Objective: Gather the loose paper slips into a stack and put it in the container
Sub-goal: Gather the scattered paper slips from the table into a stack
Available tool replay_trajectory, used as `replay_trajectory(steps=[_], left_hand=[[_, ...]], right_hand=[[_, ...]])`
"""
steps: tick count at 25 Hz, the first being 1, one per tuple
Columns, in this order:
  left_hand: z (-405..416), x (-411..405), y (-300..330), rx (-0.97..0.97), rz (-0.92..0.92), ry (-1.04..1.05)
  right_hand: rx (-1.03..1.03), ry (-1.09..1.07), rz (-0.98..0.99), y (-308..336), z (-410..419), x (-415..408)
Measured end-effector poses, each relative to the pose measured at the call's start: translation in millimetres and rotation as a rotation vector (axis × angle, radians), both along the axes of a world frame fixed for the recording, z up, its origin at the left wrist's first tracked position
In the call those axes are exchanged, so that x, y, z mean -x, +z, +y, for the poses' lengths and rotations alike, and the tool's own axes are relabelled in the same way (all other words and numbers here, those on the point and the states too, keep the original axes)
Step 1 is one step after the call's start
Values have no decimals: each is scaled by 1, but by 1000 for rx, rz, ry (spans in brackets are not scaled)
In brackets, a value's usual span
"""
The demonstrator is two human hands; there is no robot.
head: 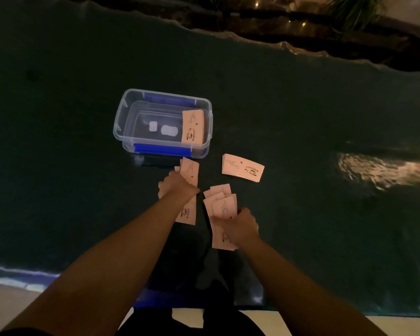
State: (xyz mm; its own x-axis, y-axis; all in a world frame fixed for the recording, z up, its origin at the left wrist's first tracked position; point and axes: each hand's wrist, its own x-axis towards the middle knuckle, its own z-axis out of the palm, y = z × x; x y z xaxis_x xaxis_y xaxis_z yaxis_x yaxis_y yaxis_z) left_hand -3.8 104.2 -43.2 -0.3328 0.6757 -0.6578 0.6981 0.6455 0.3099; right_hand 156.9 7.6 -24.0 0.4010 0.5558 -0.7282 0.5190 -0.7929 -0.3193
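A clear plastic container (121, 122) with blue clips stands on the dark table, and one stack of pale printed paper slips (192, 126) leans inside its right end. My left hand (174, 184) rests on a bunch of slips (190, 169) just in front of the container, fingers closed over them. My right hand (240, 226) grips a fanned bunch of slips (220, 202) nearer to me. A neat stack of slips (242, 168) lies untouched on the table to the right.
The dark green table cover (58, 166) spreads wide on both sides. Its far edge (264, 42) runs diagonally at the top right, with plants beyond. A bright light reflection (378, 168) shows at the right. The near table edge (22, 275) lies low in view.
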Motion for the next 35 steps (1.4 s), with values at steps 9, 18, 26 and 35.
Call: replay_trajectory(steps=[9,18,26,35], left_hand=[[-26,13,-1,-75,-272,42],[-43,27,3,-57,-464,138],[-57,12,9,27,-656,275],[-62,7,13,80,-714,344]], right_hand=[[21,-61,157,8,2,0],[-136,-260,531,8,-7,10],[-185,-191,594,9,4,33],[-121,-94,388,1,13,54]])
